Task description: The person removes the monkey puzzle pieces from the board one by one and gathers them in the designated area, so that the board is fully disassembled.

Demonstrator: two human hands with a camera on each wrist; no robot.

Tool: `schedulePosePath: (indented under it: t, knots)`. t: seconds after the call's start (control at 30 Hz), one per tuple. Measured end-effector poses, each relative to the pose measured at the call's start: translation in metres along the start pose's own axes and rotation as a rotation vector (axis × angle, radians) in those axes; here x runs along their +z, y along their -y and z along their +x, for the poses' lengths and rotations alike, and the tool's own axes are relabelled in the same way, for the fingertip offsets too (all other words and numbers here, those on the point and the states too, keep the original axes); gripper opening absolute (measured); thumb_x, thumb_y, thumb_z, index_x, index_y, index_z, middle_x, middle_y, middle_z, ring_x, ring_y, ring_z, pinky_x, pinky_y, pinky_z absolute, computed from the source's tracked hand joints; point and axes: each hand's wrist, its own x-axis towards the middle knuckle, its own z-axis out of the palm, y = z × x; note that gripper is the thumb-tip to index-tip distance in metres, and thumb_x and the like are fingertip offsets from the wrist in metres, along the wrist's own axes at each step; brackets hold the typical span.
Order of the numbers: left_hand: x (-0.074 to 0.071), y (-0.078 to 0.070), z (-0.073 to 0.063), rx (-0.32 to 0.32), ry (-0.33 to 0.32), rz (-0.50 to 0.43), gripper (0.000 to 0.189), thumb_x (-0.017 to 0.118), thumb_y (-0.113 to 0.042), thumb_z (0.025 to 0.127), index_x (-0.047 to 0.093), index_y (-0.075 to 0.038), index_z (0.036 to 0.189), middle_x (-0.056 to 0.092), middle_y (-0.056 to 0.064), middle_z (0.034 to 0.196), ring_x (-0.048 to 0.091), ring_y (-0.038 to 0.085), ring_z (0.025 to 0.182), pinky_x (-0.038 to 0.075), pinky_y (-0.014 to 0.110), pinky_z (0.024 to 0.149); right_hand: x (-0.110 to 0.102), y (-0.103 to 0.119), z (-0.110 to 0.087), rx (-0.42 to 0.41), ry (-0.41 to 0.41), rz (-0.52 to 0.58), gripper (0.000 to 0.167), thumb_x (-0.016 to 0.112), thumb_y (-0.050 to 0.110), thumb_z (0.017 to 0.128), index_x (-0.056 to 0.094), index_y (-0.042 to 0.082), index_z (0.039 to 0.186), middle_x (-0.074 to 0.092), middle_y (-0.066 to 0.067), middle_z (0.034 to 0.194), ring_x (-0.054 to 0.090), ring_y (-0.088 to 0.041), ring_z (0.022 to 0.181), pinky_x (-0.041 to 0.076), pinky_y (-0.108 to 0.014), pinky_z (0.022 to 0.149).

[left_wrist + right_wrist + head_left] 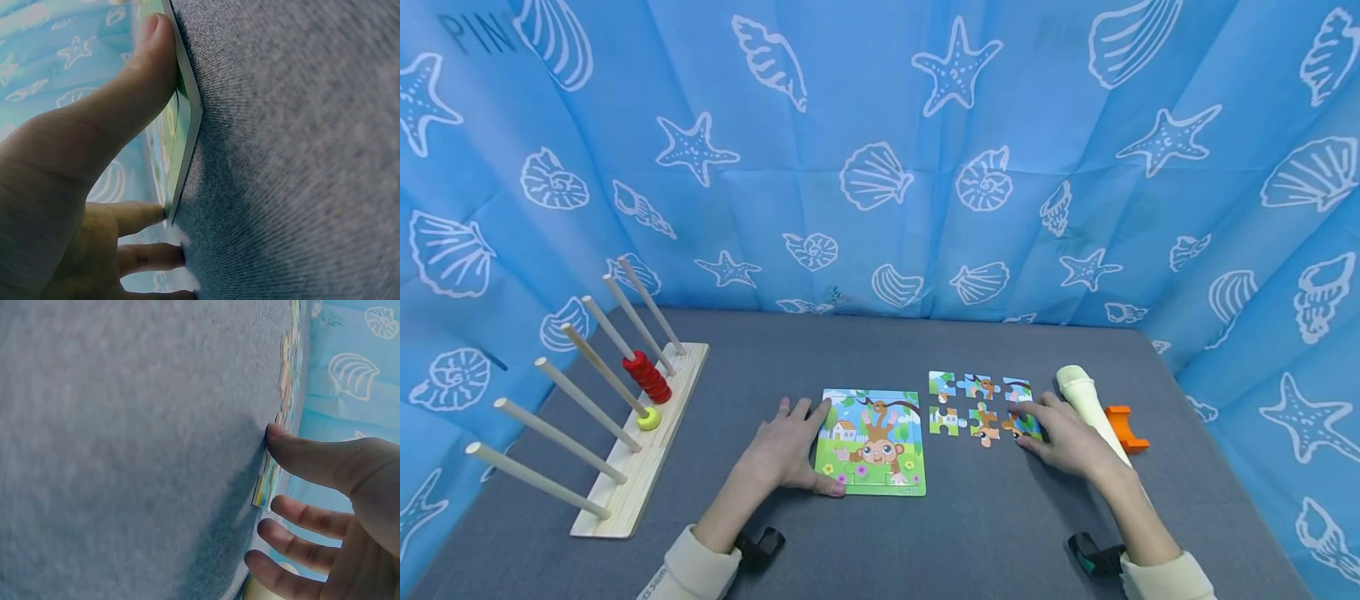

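Note:
My left hand (786,450) rests along the left side of a square monkey puzzle board (871,492), thumb on its lower edge and spread index finger at its upper left. In the left wrist view the thumb (150,69) lies on the green frame. Right of the board, several loose jigsaw pieces lie flat in two rows, among them a piece with a fence and house (943,421). At the lower right of the rows, my right hand (1067,437) pinches a puzzle piece (1028,425) between thumb and index finger; its other fingers are loosely bent.
A wooden peg stand (640,475) with red rings (647,377) and a yellow-green ring (648,418) stands on the left. A pale cream stick (1086,400) lies beside my right hand, next to an orange curved block (1124,429). A blue shell-patterned curtain (880,208) hangs behind the grey table.

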Motion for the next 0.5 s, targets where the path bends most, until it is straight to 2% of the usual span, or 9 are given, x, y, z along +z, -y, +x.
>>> schedulePosePath:
  t: [0.17, 0.3, 0.37, 0.5]
  knots:
    - [0.001, 0.001, 0.0, 0.005, 0.005, -0.005, 0.125, 0.087, -0.069, 0.064, 0.033, -0.011, 0.161, 0.041, 0.024, 0.157, 0.031, 0.057, 0.148, 0.039, 0.075, 0.108, 0.001, 0.011, 0.0, -0.002, -0.045, 0.003, 0.045, 0.081, 0.02, 0.087, 0.069, 0.008, 0.129, 0.063, -0.014, 0.108, 0.053, -0.02, 0.085, 0.048, -0.039, 0.074]
    - [0.0, 0.001, 0.0, 0.011, 0.002, -0.01, 0.125, 0.087, -0.07, 0.064, 0.033, -0.01, 0.16, 0.041, 0.024, 0.157, 0.031, 0.057, 0.148, 0.039, 0.074, 0.107, 0.0, 0.025, 0.003, 0.009, -0.019, 0.031, 0.046, 0.079, 0.024, 0.09, 0.067, 0.01, 0.133, 0.062, -0.014, 0.111, 0.051, -0.02, 0.085, 0.044, -0.037, 0.071]
    - [0.0, 0.001, 0.0, 0.015, 0.0, -0.011, 0.125, 0.087, -0.07, 0.064, 0.033, -0.009, 0.16, 0.041, 0.024, 0.157, 0.031, 0.057, 0.148, 0.04, 0.074, 0.107, 0.0, 0.033, 0.005, -0.004, -0.008, 0.049, 0.048, 0.078, 0.026, 0.091, 0.066, 0.011, 0.135, 0.062, -0.014, 0.116, 0.054, -0.021, 0.089, 0.047, -0.038, 0.071]
    - [0.0, 0.001, -0.001, 0.024, -0.001, -0.008, 0.126, 0.087, -0.07, 0.064, 0.033, -0.009, 0.16, 0.041, 0.024, 0.157, 0.032, 0.057, 0.148, 0.04, 0.074, 0.106, 0.0, 0.048, 0.009, -0.049, 0.011, 0.107, 0.048, 0.078, 0.025, 0.091, 0.065, 0.012, 0.136, 0.062, -0.012, 0.11, 0.058, -0.024, 0.093, 0.046, -0.036, 0.069]
